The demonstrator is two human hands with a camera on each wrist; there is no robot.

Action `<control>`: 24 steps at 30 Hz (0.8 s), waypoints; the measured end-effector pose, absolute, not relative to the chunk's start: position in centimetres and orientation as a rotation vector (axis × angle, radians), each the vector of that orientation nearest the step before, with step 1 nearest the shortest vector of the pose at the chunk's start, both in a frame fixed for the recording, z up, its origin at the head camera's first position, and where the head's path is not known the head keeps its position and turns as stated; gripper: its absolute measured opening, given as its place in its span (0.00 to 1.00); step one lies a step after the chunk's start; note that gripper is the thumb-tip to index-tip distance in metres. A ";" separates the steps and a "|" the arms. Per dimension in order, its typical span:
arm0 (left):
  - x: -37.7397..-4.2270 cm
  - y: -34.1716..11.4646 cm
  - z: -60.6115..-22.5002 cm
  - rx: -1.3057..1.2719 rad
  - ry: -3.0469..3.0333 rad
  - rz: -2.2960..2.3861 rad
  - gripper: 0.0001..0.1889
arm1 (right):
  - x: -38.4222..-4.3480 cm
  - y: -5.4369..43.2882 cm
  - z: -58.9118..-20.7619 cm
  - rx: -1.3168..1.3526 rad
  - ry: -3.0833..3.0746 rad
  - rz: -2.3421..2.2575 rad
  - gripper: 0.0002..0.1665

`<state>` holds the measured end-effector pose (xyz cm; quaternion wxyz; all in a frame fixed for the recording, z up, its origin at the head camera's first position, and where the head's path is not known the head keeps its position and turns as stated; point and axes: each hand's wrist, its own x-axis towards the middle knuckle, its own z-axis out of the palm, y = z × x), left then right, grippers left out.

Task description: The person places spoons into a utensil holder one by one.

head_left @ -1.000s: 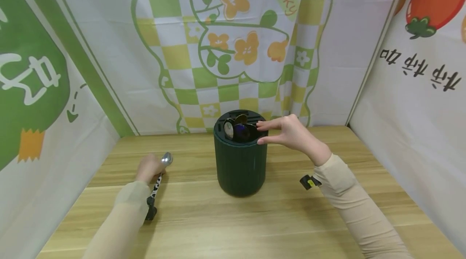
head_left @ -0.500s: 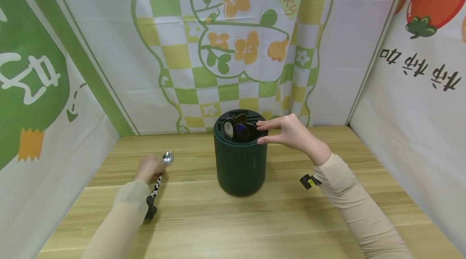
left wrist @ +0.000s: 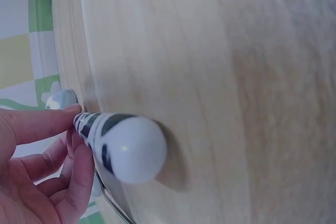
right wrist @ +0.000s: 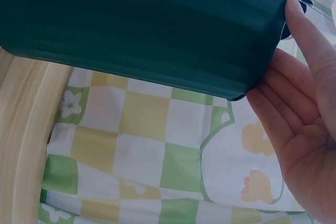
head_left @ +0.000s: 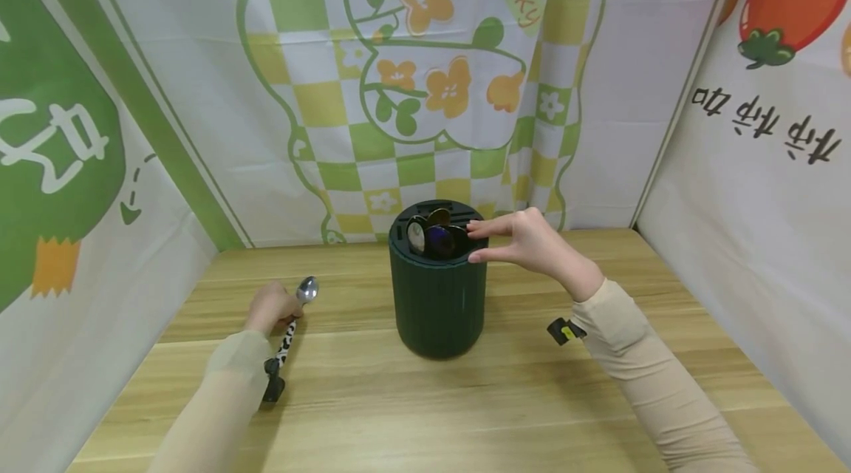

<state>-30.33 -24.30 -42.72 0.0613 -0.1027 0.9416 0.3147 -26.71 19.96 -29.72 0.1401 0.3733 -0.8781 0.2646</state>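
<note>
My left hand (head_left: 274,306) pinches a metal spoon by the upper part of its handle, low over the table at the left. The spoon's bowl (head_left: 307,289) points away from me. Its thick handle (left wrist: 131,148) is white with black patches and ends in a rounded white tip. A dark green ribbed utensil holder (head_left: 439,310) stands upright in the middle. My right hand (head_left: 532,244) reaches to its right rim, with thumb and fingers spread and fairly straight, fingertips right at the edge. Several spoon bowls (head_left: 439,240) stick up from the holder's black top; their handles are hidden inside.
A wooden table (head_left: 372,414) lies under everything. Behind it hangs a checkered curtain (head_left: 415,174), and printed cloth walls close off both sides. In the left wrist view, a thin metal rod (left wrist: 113,203) shows beside the hand.
The left hand stays nearly in place while the spoon turns slightly in its pinch, its bowl shifting a little to the right. The right hand and the holder stay put.
</note>
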 end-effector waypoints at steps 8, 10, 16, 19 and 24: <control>-30.4 -24.2 -42.7 -0.273 2.897 0.891 0.10 | -26.5 19.9 -29.6 1.069 -2.548 0.771 0.25; -30.3 -24.1 -42.7 -0.267 2.908 0.878 0.11 | -26.5 19.9 -29.6 1.068 -2.550 0.772 0.25; -30.3 -24.0 -42.8 -0.281 2.914 0.888 0.11 | -26.6 19.9 -29.7 1.073 -2.542 0.772 0.25; -30.3 -24.0 -42.7 -0.287 2.902 0.902 0.10 | -26.6 19.9 -29.7 1.082 -2.535 0.774 0.25; -30.5 -23.9 -42.5 -0.275 2.886 0.926 0.09 | -26.6 19.9 -29.7 1.079 -2.526 0.779 0.24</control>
